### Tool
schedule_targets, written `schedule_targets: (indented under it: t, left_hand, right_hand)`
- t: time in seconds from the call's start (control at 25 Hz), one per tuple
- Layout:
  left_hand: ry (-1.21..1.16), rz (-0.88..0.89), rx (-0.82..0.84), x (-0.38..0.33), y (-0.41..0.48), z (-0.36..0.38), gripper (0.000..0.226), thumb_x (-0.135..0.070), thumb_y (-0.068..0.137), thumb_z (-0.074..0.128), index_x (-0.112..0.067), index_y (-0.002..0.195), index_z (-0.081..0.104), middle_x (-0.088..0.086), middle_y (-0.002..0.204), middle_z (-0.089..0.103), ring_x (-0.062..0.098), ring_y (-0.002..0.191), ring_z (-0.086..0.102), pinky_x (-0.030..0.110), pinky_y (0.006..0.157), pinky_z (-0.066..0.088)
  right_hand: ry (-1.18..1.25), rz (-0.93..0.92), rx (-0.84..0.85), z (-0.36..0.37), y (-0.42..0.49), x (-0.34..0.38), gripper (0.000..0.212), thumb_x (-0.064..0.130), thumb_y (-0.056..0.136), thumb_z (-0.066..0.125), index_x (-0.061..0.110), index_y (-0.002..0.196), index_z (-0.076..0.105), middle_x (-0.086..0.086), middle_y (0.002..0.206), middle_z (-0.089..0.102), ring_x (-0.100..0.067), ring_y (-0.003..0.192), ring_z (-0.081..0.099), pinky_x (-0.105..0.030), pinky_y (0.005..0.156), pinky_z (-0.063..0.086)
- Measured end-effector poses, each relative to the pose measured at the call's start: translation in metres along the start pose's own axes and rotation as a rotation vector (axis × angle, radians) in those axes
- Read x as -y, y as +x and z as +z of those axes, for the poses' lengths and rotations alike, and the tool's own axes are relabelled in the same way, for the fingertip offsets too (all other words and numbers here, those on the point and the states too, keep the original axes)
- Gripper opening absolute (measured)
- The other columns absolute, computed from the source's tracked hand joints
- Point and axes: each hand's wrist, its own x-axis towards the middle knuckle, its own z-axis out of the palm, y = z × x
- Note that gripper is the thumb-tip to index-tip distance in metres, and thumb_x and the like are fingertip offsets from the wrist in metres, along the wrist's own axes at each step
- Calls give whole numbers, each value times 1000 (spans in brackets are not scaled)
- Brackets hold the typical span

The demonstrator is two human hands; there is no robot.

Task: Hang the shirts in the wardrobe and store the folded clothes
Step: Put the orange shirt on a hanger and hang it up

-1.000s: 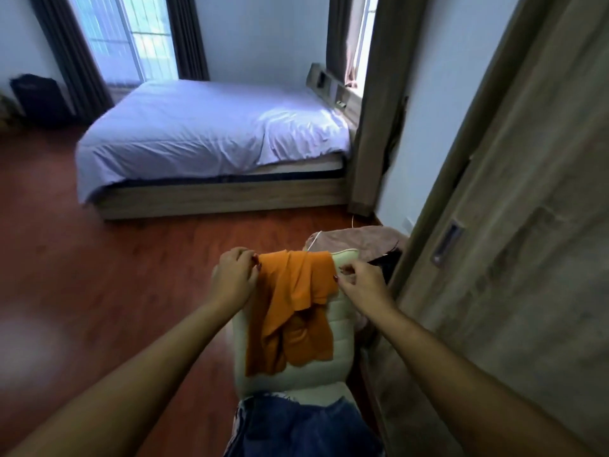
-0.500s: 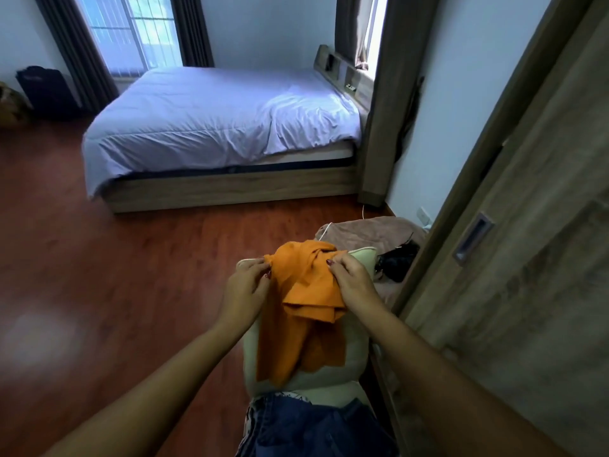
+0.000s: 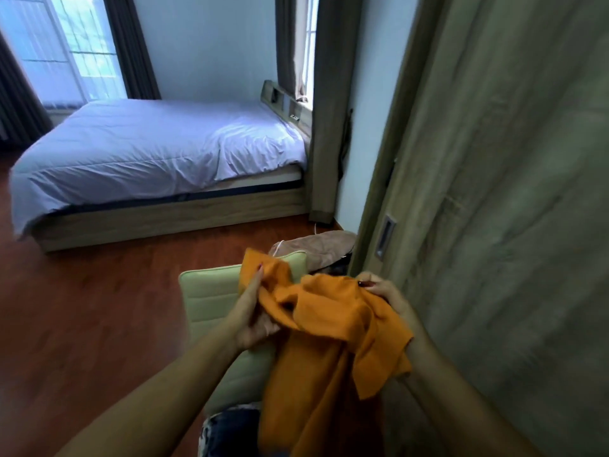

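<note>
An orange shirt (image 3: 329, 328) hangs bunched between both hands, lifted off the pale green chair back (image 3: 211, 295). My left hand (image 3: 252, 311) grips its left part, thumb and fingers pinching the cloth. My right hand (image 3: 384, 295) holds the shirt's upper right edge close to the wardrobe's sliding door (image 3: 494, 225). The shirt's lower part drapes down over the chair seat. A dark blue garment (image 3: 230, 430) lies on the seat below.
The wardrobe door, with a recessed metal handle (image 3: 385, 237), fills the right side. A brown cloth and dark items (image 3: 316, 249) lie on the floor behind the chair. A bed (image 3: 158, 159) stands at the back on the red wooden floor (image 3: 82, 324).
The orange shirt was draped over the chair back; both hands have gathered it and lifted it off toward the right, near the wardrobe door. The view has swung right.
</note>
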Motion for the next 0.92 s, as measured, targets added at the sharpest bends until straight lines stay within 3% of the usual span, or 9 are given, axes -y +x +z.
schedule_targets:
  t: [0.16,0.24,0.32,0.4,0.52,0.64,0.76,0.84,0.92]
  left_hand:
    - [33,56,79,48,-34,70,45,-26,91,56,-3,129,53,15,82,72,22,67,71,37,58,61]
    - [59,99,183,70,-60,104,37,-26,89,57,-9,122,59,16,88,71,23,72,70,37,62,61]
    - [100,113,284,96,-95,143,34,-28,82,61,-14,113,62,19,100,69,29,85,69,44,72,60]
    - [124,137,338,121,-123,178,28,-29,86,58,-15,110,62,19,100,69,31,88,68,49,76,58]
    - [136,160,447,151,-161,222,21,-29,91,54,-16,107,61,13,89,67,26,80,68,47,73,60]
    - [145,167,578,180,-199,256,17,-28,84,58,-13,92,62,10,85,59,22,76,61,42,76,58]
    - [224,116,655,211,-226,276,27,-32,92,52,-9,90,67,11,80,68,22,73,66,41,77,58]
    - [299,72,733,228,-246,288,29,-36,79,69,-8,83,72,11,76,72,21,69,70,36,70,60]
    - [364,12,823,239,-262,300,43,-37,48,90,-8,75,75,11,74,73,20,67,71,33,68,60]
  right_hand:
    - [15,-50,-104,-49,-89,7,16,25,45,72,17,54,61,-4,60,57,-17,62,52,-32,67,39]
    - [-23,-66,-251,-71,-134,7,12,18,53,71,15,54,60,-6,55,59,-19,57,54,-27,61,43]
    - [-92,-117,-370,-92,-185,12,12,10,76,61,9,65,57,-5,53,61,-14,50,57,-19,51,48]
    - [-175,-171,-418,-106,-234,17,14,15,87,55,5,77,54,-5,58,61,-13,53,57,-17,52,48]
    - [-335,-257,-435,-120,-297,23,25,26,87,60,1,86,57,-5,69,61,-13,64,58,-14,61,47]
    - [-638,-254,-407,-132,-360,28,23,32,81,68,16,98,65,-4,82,64,-11,77,63,-19,74,48]
    - [-682,-249,-431,-134,-406,39,20,31,88,58,16,99,63,1,81,65,-9,70,61,-23,69,47]
    - [-677,-327,-544,-135,-428,54,12,25,90,56,20,101,59,2,82,64,-6,65,57,-20,64,44]
    - [-692,-424,-628,-134,-446,69,32,17,86,63,30,112,49,4,91,59,-5,67,55,-21,66,45]
